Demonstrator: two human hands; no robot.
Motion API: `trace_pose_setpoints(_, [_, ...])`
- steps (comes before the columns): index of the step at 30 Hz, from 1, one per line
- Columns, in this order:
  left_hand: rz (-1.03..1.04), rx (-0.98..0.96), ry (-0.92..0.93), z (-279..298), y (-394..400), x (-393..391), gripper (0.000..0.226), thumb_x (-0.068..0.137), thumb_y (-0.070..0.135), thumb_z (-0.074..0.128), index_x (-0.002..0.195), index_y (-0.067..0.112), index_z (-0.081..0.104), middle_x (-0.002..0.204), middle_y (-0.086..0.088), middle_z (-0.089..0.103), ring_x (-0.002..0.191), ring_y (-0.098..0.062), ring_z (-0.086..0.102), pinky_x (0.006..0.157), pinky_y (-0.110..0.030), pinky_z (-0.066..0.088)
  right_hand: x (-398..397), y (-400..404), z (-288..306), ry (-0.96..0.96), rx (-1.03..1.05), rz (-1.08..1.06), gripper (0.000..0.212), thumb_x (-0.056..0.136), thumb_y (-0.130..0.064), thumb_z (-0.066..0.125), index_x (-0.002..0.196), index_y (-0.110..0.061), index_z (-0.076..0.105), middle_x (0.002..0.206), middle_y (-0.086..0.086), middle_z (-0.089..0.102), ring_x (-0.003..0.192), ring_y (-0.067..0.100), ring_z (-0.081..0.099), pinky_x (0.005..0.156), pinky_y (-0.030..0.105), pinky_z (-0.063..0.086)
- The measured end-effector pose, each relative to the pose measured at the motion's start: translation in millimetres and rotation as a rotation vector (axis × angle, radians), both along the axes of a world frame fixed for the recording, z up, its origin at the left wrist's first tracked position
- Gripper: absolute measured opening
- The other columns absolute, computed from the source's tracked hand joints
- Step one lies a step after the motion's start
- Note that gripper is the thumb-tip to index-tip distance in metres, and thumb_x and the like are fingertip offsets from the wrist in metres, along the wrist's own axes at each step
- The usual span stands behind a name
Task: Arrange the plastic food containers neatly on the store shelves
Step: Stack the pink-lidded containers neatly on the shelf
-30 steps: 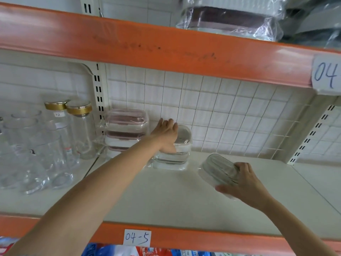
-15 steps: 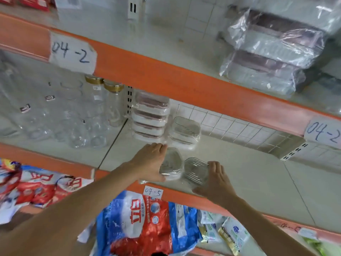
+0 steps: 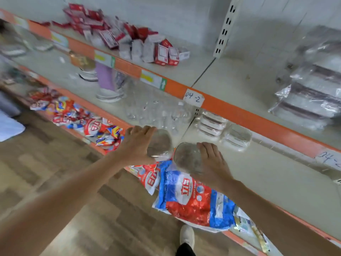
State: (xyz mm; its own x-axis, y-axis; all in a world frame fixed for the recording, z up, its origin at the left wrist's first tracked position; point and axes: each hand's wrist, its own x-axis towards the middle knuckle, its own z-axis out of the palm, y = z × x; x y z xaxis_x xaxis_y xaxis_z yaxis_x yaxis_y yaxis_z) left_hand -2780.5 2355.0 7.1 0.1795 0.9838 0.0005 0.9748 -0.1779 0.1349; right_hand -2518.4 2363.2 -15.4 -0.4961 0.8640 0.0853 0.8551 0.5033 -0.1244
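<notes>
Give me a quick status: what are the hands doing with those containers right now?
Left hand grips one clear container; right hand grips another clear container. Both held at the shelf's front edge, not set down. Stacked containers sit behind; nothing blocking.

Handwritten paper label (image 3: 194,98) reading "04-2" on the orange shelf edge (image 3: 258,120), second paper label (image 3: 329,159) farther right reading "04-", cut off, large Chinese characters on red-and-blue bag (image 3: 191,198)
</notes>
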Motion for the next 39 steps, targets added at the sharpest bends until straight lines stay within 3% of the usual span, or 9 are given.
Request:
trace_pose_setpoints(5, [0.084,0.21,-0.023,81,-1,-23,0.099,0.053,0.047,0.079,0.139,0.019,0.037,0.127,-0.008,0.036,0.116,-0.03,0.037,0.097,-0.039,0.032,-20,3,76,0.064,0.235,0.006,0.09,0.057,-0.049,0.078,0.129,-0.003,0.049,0.123,0.011,0.051,0.112,0.032,0.048,0.096,0.04,0.038])
trace_pose_setpoints(9, [0.119,0.275,-0.058,128,26,-3,0.104,0.054,0.047,0.082,0.142,0.023,0.032,0.126,-0.01,0.03,0.119,-0.032,0.031,0.102,-0.043,0.03,1,26,130,0.115,0.32,-0.11,0.094,0.057,-0.05,0.078,0.135,-0.009,0.043,0.127,0.01,0.043,0.112,0.03,0.041,0.094,0.039,0.035])
trace_pose_setpoints(12, [0.15,0.234,-0.163,146,54,19,0.105,0.056,0.047,0.083,0.142,0.025,0.027,0.128,-0.012,0.028,0.121,-0.036,0.031,0.103,-0.047,0.033,24,56,152,0.179,0.259,-0.198,0.094,0.064,-0.052,0.076,0.139,-0.012,0.036,0.128,0.009,0.035,0.113,0.027,0.034,0.099,0.036,0.032])
trace_pose_setpoints(17, [0.135,0.136,-0.157,164,108,41,0.104,0.058,0.053,0.08,0.141,0.021,0.025,0.138,-0.009,0.023,0.132,-0.034,0.024,0.106,-0.048,0.032,44,118,154,0.191,0.022,-0.309,0.078,0.075,-0.051,0.069,0.139,-0.023,0.034,0.131,0.007,0.033,0.125,0.028,0.031,0.105,0.039,0.031])
trace_pose_setpoints(19, [0.125,0.104,-0.138,171,129,49,0.105,0.058,0.053,0.08,0.141,0.019,0.025,0.139,-0.008,0.022,0.134,-0.032,0.021,0.108,-0.047,0.03,48,139,147,0.107,-0.006,-0.322,0.073,0.081,-0.053,0.062,0.141,-0.025,0.031,0.139,0.007,0.031,0.133,0.026,0.025,0.111,0.039,0.022])
trace_pose_setpoints(23, [0.1,0.129,-0.132,185,161,64,0.102,0.059,0.05,0.081,0.139,0.017,0.028,0.137,-0.006,0.027,0.131,-0.029,0.026,0.106,-0.043,0.03,44,172,140,0.044,-0.015,-0.355,0.076,0.089,-0.05,0.053,0.149,-0.023,0.014,0.155,0.008,0.009,0.145,0.024,0.002,0.116,0.039,0.006])
trace_pose_setpoints(27, [0.05,0.141,-0.137,193,183,70,0.091,0.061,0.048,0.081,0.13,0.015,0.033,0.13,-0.003,0.034,0.122,-0.026,0.033,0.096,-0.039,0.036,35,190,146,0.034,0.049,-0.452,0.067,0.087,-0.046,0.058,0.143,-0.028,0.026,0.144,0.009,0.022,0.135,0.029,0.019,0.11,0.044,0.022])
trace_pose_setpoints(30, [0.006,0.147,-0.132,196,201,75,0.086,0.062,0.046,0.081,0.129,0.019,0.035,0.128,0.0,0.035,0.119,-0.023,0.034,0.092,-0.037,0.035,39,204,146,0.06,0.038,-0.463,0.064,0.091,-0.039,0.055,0.146,-0.024,0.024,0.144,0.005,0.026,0.134,0.026,0.022,0.105,0.04,0.03])
trace_pose_setpoints(39, [-0.248,0.157,-0.154,206,277,99,0.081,0.065,0.039,0.081,0.131,0.016,0.039,0.13,-0.002,0.038,0.124,-0.022,0.034,0.1,-0.037,0.036,42,241,142,0.147,-0.022,-0.597,0.061,0.094,-0.027,0.052,0.146,-0.02,0.02,0.156,0.0,0.015,0.145,0.022,0.006,0.113,0.037,0.023])
